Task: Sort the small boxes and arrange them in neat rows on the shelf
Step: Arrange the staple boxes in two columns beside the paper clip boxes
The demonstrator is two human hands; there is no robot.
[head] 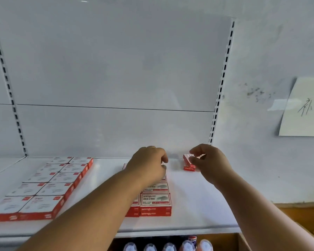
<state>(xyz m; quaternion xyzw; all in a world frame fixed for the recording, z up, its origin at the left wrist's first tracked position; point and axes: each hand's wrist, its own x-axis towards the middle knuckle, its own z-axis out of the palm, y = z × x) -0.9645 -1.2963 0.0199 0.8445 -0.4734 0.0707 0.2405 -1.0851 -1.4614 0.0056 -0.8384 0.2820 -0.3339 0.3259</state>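
On glossy white shelf [188,196]: right hand [209,161] pinches small red box [188,163]; left hand [149,164] curled.

Shelf [198,205]: flat box block [43,185] on the left, two columns running front to back. Stapler-box stack [155,203] at centre, partly under the left hand [149,163]. Small box stack [188,163] at the back right, right hand [208,160] on it. Bottles [169,246] below the shelf's front edge. Paper note [304,109] on the wall, far right.
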